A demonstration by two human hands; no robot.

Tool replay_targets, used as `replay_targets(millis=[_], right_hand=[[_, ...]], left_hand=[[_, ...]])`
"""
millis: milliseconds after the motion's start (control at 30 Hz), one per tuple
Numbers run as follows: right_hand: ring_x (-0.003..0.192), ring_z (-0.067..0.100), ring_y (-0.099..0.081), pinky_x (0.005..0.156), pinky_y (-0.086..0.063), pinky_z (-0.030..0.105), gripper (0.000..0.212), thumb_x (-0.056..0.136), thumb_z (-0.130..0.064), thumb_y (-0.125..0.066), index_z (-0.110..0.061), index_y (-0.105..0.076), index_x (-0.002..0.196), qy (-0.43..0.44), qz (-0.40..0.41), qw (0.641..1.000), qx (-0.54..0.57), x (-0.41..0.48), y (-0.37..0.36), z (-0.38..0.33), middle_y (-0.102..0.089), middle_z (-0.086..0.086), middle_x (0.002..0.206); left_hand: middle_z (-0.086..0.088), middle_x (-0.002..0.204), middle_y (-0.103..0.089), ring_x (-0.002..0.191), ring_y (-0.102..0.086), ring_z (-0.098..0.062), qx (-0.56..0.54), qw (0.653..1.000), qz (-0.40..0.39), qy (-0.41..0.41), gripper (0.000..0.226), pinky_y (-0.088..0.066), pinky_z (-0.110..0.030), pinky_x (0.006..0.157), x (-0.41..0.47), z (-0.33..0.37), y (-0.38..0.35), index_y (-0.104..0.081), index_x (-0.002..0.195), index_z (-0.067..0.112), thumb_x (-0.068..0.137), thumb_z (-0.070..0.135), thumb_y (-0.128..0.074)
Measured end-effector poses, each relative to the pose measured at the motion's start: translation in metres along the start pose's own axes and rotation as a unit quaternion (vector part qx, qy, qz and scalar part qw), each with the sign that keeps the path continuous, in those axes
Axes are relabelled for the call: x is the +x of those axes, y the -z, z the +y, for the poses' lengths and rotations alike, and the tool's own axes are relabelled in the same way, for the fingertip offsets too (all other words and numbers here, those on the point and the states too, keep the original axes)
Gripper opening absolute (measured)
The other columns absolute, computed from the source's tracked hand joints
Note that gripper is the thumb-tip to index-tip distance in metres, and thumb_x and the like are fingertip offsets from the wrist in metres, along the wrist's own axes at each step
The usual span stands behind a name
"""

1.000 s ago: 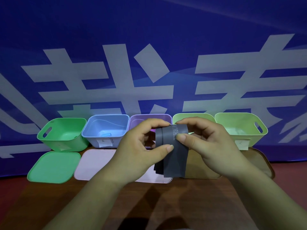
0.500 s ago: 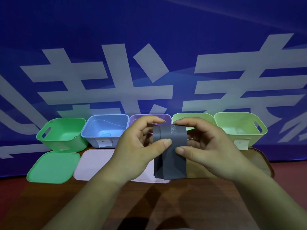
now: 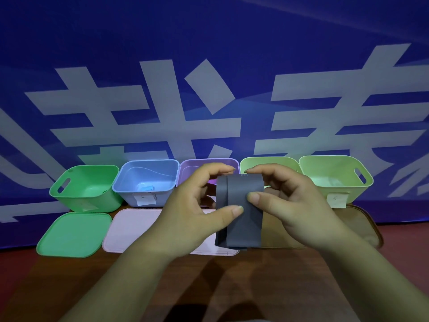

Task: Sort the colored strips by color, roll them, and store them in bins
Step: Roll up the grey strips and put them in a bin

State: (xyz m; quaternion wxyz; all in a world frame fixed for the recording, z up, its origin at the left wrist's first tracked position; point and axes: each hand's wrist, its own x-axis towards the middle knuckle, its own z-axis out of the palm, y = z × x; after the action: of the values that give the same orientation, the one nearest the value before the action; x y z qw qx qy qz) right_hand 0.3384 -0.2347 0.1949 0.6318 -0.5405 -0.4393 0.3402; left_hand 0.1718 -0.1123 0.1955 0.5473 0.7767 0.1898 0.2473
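Hanging vertically, grey strip (image 3: 241, 205) pinched by left hand (image 3: 195, 210), right hand (image 3: 290, 201).

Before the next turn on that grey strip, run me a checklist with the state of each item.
1. Left hand grips the grey strip: ok.
2. Right hand pinches it from the other side: ok.
3. Strip rolled up fully: not ok, its lower end hangs loose.
4. Bins uncovered, such as the blue bin: ok; the green lid lies on the table in front.
5. Which bin takes grey: cannot tell, the labels are unreadable.
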Motion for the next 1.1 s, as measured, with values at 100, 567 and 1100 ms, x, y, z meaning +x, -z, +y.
replay_targets(millis=[100,567,1100], right_hand=[[0.083,0.014,-0.067,0.07,-0.054,0.027,0.03,0.076,-0.015,-0.07,-0.015,-0.068,0.105,-0.025,0.013,1.0,0.005,0.0018,-0.0013,-0.0013,-0.072,0.008,0.097],[0.09,0.035,-0.067,0.079,-0.058,0.042,0.036,0.078,-0.029,-0.071,-0.023,-0.067,0.114,-0.035,0.014,0.999,-0.015,0.009,-0.0044,-0.0055,-0.067,0.006,0.113],[0.096,0.026,-0.066,0.08,-0.056,0.033,0.047,0.074,-0.007,-0.078,-0.024,-0.065,0.115,0.032,-0.039,0.999,-0.011,0.0067,-0.0075,-0.003,-0.062,0.009,0.114]], left_hand=[[0.008,0.118,-0.065,0.109,-0.064,-0.029,0.03,0.999,-0.007,-0.016,0.059,-0.056,-0.049,0.092,-0.0011,-0.0009,0.0021,-0.056,0.126,0.039,0.074,0.028,-0.08],[0.0,0.115,-0.068,0.104,-0.067,-0.03,-0.069,0.996,0.046,-0.018,0.051,-0.054,-0.06,0.089,0.002,-0.002,0.0012,-0.065,0.116,0.036,0.068,0.028,-0.081],[0.0,0.111,-0.072,0.105,-0.069,-0.022,-0.082,0.995,0.055,0.003,0.044,-0.055,-0.033,0.084,0.0028,-0.0014,0.0052,-0.066,0.114,0.037,0.071,0.04,-0.075]])
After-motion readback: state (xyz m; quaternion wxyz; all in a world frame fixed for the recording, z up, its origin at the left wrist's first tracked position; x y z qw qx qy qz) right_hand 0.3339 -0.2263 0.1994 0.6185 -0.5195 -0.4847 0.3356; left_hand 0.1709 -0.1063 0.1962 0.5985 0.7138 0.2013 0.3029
